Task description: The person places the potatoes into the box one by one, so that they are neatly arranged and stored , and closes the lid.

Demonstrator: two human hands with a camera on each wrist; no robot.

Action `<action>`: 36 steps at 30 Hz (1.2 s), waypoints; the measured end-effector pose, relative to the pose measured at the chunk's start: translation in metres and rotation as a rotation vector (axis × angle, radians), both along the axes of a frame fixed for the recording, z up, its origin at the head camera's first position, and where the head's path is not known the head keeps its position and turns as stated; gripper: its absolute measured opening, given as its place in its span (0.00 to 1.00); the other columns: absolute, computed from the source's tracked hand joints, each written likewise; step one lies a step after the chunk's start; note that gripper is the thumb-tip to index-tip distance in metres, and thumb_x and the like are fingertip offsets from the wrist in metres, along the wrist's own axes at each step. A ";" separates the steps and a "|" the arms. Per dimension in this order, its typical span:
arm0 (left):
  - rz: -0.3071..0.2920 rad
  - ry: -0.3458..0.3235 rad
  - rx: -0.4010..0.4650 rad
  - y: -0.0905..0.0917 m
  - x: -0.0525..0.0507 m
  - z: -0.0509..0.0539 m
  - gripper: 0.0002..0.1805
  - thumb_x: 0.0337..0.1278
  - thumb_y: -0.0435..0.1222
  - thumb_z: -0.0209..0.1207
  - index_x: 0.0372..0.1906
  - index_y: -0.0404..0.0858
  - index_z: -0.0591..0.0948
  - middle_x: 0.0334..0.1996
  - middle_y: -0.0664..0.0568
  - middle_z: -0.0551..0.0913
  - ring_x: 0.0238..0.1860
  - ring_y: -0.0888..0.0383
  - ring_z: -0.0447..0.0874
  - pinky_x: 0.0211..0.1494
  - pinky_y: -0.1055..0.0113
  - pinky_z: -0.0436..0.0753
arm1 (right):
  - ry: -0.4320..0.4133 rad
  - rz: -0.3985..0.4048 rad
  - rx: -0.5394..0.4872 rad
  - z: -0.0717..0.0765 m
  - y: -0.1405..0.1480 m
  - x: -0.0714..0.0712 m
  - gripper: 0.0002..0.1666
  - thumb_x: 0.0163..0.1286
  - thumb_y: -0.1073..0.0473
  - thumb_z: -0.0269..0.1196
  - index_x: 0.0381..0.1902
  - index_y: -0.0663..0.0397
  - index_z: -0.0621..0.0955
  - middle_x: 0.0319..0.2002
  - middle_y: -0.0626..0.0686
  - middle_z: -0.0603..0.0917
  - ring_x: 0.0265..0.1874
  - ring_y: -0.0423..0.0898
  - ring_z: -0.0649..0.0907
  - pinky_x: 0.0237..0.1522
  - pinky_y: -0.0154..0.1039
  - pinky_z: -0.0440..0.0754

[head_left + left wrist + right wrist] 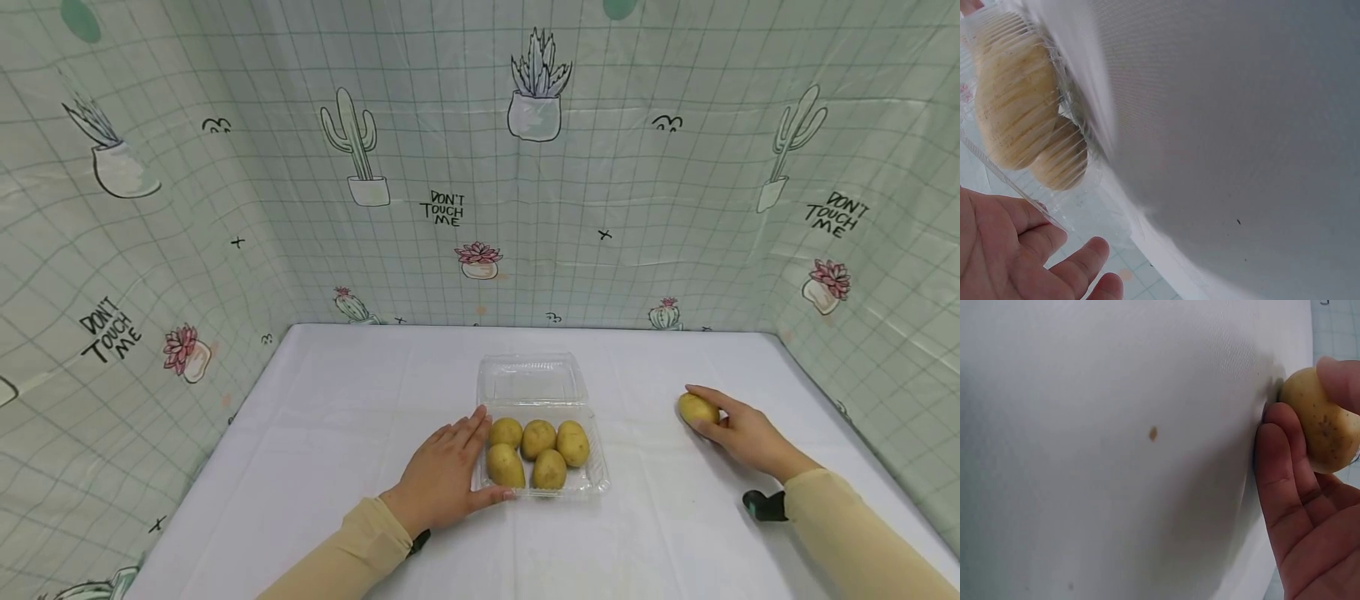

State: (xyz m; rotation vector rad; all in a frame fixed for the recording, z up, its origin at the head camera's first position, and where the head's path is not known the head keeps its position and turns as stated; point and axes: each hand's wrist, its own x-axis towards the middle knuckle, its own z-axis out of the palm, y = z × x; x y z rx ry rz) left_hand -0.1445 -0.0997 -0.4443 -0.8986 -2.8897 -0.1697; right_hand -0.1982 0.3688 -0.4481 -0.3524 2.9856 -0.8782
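Observation:
A clear plastic clamshell box [592,482] lies with its lid [531,382] folded back, and several yellow potatoes [538,439] sit in its base. Against the box's left side rests my left hand [442,471], its fingers extended along the edge and the thumb at the near left corner. In the left wrist view, potatoes [1016,100] show through the ribbed plastic wall. Off to the right, my right hand [750,432] holds a single potato [697,409] between thumb and fingers. The right wrist view shows this potato [1319,419] low at the tablecloth, fingers beside it.
A white cloth covers the table [337,417]. Behind it and at both sides hangs a grid-patterned curtain [465,158] printed with cacti. A dark strap piece [765,505] sits at the right wrist. Small brown specks [1153,433] mark the cloth.

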 end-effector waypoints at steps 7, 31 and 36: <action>0.000 0.006 -0.002 0.000 0.001 0.001 0.58 0.57 0.76 0.38 0.77 0.34 0.59 0.77 0.43 0.55 0.72 0.47 0.62 0.72 0.53 0.64 | 0.006 -0.020 -0.029 -0.002 -0.003 0.000 0.36 0.74 0.52 0.63 0.73 0.60 0.67 0.47 0.63 0.80 0.28 0.46 0.73 0.27 0.36 0.72; 0.004 -0.011 0.005 0.000 0.001 0.001 0.58 0.57 0.76 0.39 0.77 0.35 0.58 0.77 0.44 0.55 0.72 0.47 0.63 0.72 0.52 0.64 | 0.057 0.077 -0.087 0.009 -0.037 0.008 0.33 0.70 0.56 0.67 0.70 0.53 0.72 0.43 0.53 0.78 0.27 0.42 0.72 0.26 0.34 0.71; 0.004 -0.015 0.001 0.000 0.001 0.002 0.58 0.57 0.76 0.39 0.77 0.34 0.58 0.77 0.44 0.55 0.72 0.47 0.62 0.72 0.52 0.64 | 0.094 0.131 -0.108 0.017 -0.054 0.011 0.32 0.68 0.58 0.68 0.69 0.51 0.74 0.46 0.52 0.79 0.30 0.43 0.72 0.28 0.34 0.71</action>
